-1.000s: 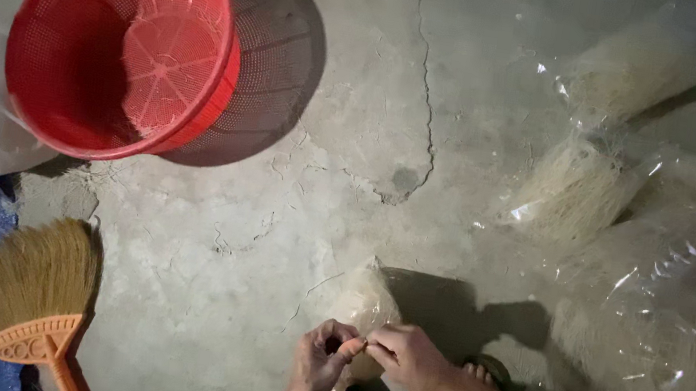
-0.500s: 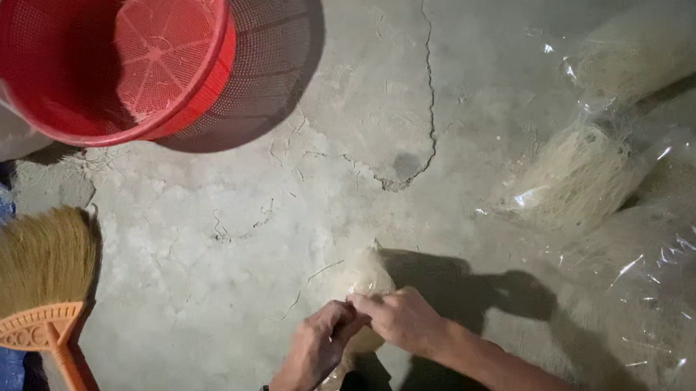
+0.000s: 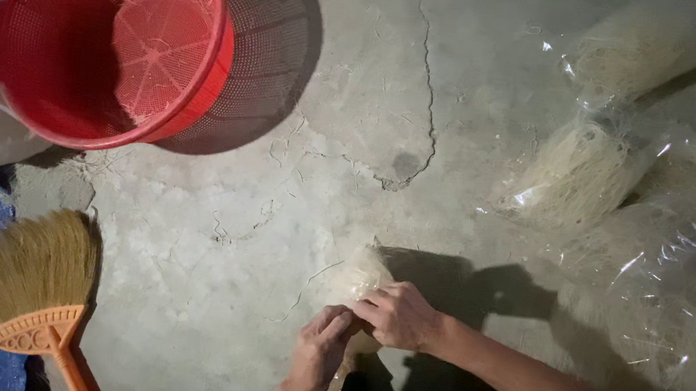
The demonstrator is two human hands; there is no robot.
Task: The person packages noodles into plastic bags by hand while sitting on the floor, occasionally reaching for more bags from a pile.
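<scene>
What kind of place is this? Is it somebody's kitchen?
Probably not a kitchen: it looks like a plain workroom or storeroom where noodles get packed. The floor is bare, cracked concrete, clear bags of thin noodles lie on it, and a red basket and a broom sit nearby.

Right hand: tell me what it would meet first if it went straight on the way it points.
The right hand points left, at the left hand, which it seems to touch over the noodle bundle.

The left hand (image 3: 318, 353) has slid up beside the right hand (image 3: 399, 314).
</scene>
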